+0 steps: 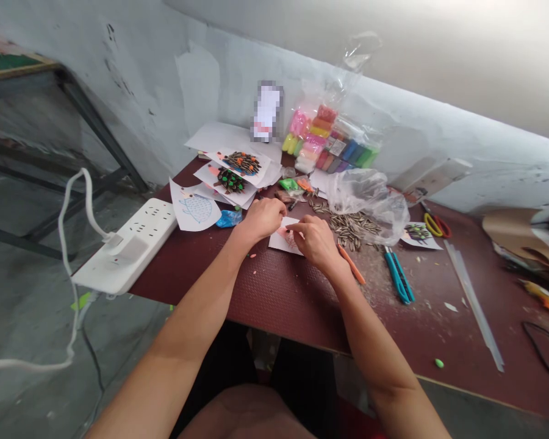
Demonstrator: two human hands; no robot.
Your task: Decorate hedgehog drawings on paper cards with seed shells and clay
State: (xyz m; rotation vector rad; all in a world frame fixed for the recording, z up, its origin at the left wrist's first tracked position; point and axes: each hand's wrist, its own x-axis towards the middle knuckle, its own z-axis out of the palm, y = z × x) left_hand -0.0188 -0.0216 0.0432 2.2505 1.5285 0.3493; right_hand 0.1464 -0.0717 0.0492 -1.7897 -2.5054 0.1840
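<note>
A small white card (278, 243) with pinkish clay on a drawing lies flat on the dark red table. My left hand (264, 217) is at the card's upper left, its fingers closed in a pinch; anything between them is too small to make out. Over the card's right side bends my right hand (315, 239), its fingertips drawn together at the pink area near a small dark spot. What they hold, if anything, is hidden. Just right of that hand are a pile of striped sunflower seeds (354, 227) and an orange stick-like tool (351, 264).
Finished seed hedgehog pictures (242, 163) and a blue hedgehog drawing (196, 208) lie left. Behind are coloured clay packs (324, 143) and a phone (268, 113). Right are a teal-handled cutter (399, 277), scissors (434, 224), glue sticks (476, 305). A power strip (135, 244) overhangs the left edge.
</note>
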